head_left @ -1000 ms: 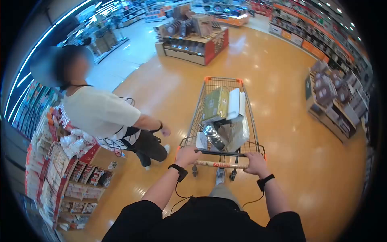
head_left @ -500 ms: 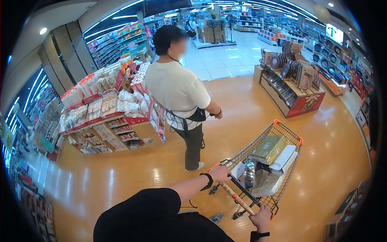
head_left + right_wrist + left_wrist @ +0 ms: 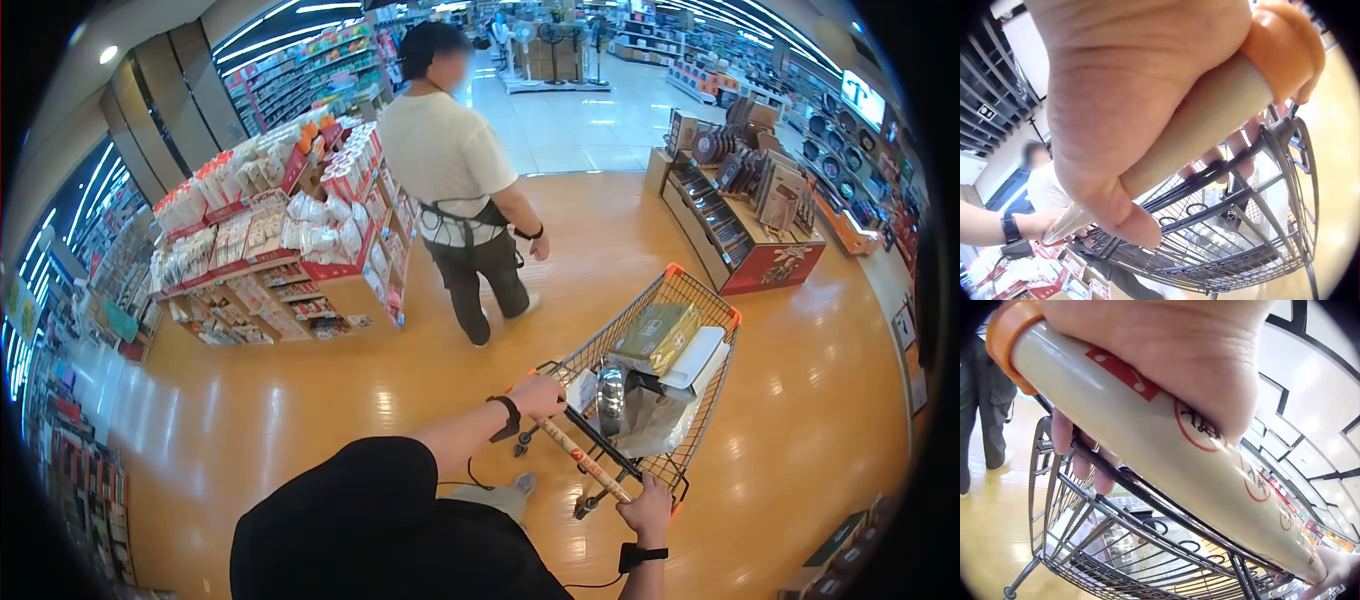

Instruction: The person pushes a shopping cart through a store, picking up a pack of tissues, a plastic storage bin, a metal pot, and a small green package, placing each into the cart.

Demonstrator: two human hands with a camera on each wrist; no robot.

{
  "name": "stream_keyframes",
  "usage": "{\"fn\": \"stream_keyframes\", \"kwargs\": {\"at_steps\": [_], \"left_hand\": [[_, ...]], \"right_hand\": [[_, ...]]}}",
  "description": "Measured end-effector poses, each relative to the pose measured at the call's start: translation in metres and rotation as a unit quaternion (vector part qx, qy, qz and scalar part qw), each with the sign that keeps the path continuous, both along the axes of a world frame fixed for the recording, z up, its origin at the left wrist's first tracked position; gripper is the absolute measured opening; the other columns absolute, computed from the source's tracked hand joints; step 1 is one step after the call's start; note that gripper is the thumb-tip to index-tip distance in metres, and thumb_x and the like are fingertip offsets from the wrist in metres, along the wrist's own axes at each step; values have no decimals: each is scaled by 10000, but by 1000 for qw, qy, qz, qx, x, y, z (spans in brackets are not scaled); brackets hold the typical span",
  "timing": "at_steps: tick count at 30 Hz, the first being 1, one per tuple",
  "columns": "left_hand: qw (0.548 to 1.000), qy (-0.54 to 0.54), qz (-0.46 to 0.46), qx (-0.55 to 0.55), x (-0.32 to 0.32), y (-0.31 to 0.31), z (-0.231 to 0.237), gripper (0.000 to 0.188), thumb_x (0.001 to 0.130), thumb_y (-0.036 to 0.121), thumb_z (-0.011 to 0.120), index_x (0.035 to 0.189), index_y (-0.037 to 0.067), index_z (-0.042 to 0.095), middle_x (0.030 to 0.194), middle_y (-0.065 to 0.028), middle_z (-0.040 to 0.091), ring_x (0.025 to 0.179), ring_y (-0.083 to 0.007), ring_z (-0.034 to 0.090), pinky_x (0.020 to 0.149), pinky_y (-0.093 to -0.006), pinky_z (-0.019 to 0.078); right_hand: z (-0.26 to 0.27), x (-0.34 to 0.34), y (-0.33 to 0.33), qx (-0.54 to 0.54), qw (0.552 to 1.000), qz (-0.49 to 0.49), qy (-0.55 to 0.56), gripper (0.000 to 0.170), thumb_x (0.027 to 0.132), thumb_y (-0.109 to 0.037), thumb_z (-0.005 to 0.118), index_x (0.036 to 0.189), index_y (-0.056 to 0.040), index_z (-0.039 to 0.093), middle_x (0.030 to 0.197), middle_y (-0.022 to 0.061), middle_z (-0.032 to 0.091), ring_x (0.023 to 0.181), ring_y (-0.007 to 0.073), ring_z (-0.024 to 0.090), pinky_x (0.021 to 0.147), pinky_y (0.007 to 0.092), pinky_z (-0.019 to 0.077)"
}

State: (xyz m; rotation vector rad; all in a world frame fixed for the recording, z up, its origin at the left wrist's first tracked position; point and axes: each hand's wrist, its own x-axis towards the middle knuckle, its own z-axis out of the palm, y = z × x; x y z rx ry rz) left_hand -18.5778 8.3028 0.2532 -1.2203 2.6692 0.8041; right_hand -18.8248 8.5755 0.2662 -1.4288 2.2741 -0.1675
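Observation:
A wire shopping cart [image 3: 715, 303] with orange corner pieces stands in front of me, angled to the right. My left hand [image 3: 540, 396] grips the left end of its push handle [image 3: 585, 462], and my right hand [image 3: 648, 510] holds the right end. In the left wrist view, the palm lies over the pale printed handle [image 3: 1116, 419] while the fingertips [image 3: 1082, 465] show beyond it. The right wrist view shows the thumb wrapped under the bar [image 3: 1200, 119]. Inside the cart lie a green-gold box [image 3: 652, 338], a white box [image 3: 697, 357], a shiny round metal vessel [image 3: 610, 400] and clear plastic wrapping [image 3: 655, 430].
Ahead on the left, a person [image 3: 445, 150] in a white shirt walks beside a display stand [image 3: 340, 285] of packaged goods. A red-fronted display [image 3: 780, 262] stands beyond the cart to the right. Glossy orange floor [image 3: 600, 235] runs between them to white tiles.
My view has swung left, so the cart now appears further right and at an angle. The person in white has walked forward, away from me. Both hands have stayed on the handle.

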Motion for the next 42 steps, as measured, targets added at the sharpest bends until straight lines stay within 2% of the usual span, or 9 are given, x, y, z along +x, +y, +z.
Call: {"fn": "stream_keyframes", "kwargs": {"at_steps": [2, 5, 12, 14, 17, 33, 37, 40, 42], "left_hand": [[999, 46, 16, -23, -6, -9, -2, 330, 855, 343, 597, 981, 95, 774, 899, -125, 739, 916, -322, 693, 826, -449, 537], [1000, 18, 22, -9, -20, -34, -2, 355, 882, 389, 609, 1060, 131, 776, 989, -124, 750, 950, -322, 696, 827, -445, 546], [998, 11, 62, 15, -62, -87, 3, 329, 882, 369, 612, 1036, 130, 778, 920, -123, 745, 928, -316, 700, 804, -462, 542], [994, 63, 79, -39, -76, -99, -14, 302, 836, 320, 610, 827, 58, 761, 792, -166, 723, 802, -349, 712, 748, -477, 547], [996, 5, 88, 3, -103, -129, -19, 313, 859, 368, 622, 934, 104, 772, 859, -145, 734, 861, -345, 705, 764, -488, 549], [990, 25, 138, -16, -200, -342, 12, 323, 881, 347, 594, 903, 62, 744, 899, -167, 733, 880, -362, 707, 804, -485, 545], [983, 44, 173, -42, -219, -393, 12, 386, 888, 358, 536, 843, 40, 750, 858, -204, 729, 845, -374, 714, 792, -491, 556], [984, 6, 168, -59, -216, -457, 29, 352, 910, 365, 519, 992, 97, 732, 944, -168, 737, 924, -372, 702, 861, -491, 537], [982, 34, 182, -25, -218, -497, 24, 350, 916, 378, 531, 964, 97, 733, 941, -157, 737, 913, -369, 697, 843, -477, 534]], "right_hand": [[2, -12, -15, 5, 1000, 9, -4, 863, 618, -289, 818, 1399, -46, 542, 1317, 203, 607, 1252, 366, 546, 1091, 469, 416], [3, -31, -44, 10, 1000, 18, -13, 856, 620, -267, 809, 1401, -41, 538, 1321, 205, 603, 1256, 366, 543, 1088, 470, 417], [-28, -97, -108, -40, 996, 78, 14, 842, 617, -277, 797, 1374, -17, 535, 1315, 199, 601, 1244, 381, 547, 1056, 480, 434], [-33, -118, -129, -29, 995, 92, 13, 847, 619, -275, 804, 1376, -13, 529, 1322, 204, 594, 1248, 384, 543, 1060, 482, 431], [-39, -151, -162, -26, 993, 115, 8, 859, 623, -272, 819, 1382, -4, 516, 1333, 217, 582, 1248, 394, 542, 1069, 481, 427], [-30, -290, -430, -49, 986, 161, 1, 869, 565, -230, 838, 1347, 20, 555, 1310, 237, 611, 1234, 398, 568, 1063, 443, 464], [-11, -308, -491, -60, 986, 157, 3, 804, 569, -254, 833, 1294, -1, 594, 1257, 213, 645, 1181, 397, 599, 1031, 448, 484], [31, -309, -588, -27, 979, 203, 9, 790, 611, -323, 808, 1323, -53, 597, 1253, 190, 654, 1164, 370, 614, 1018, 448, 486], [42, -315, -621, -2, 982, 189, 12, 802, 619, -331, 801, 1347, -68, 589, 1270, 190, 650, 1180, 365, 610, 1030, 449, 478]]}}
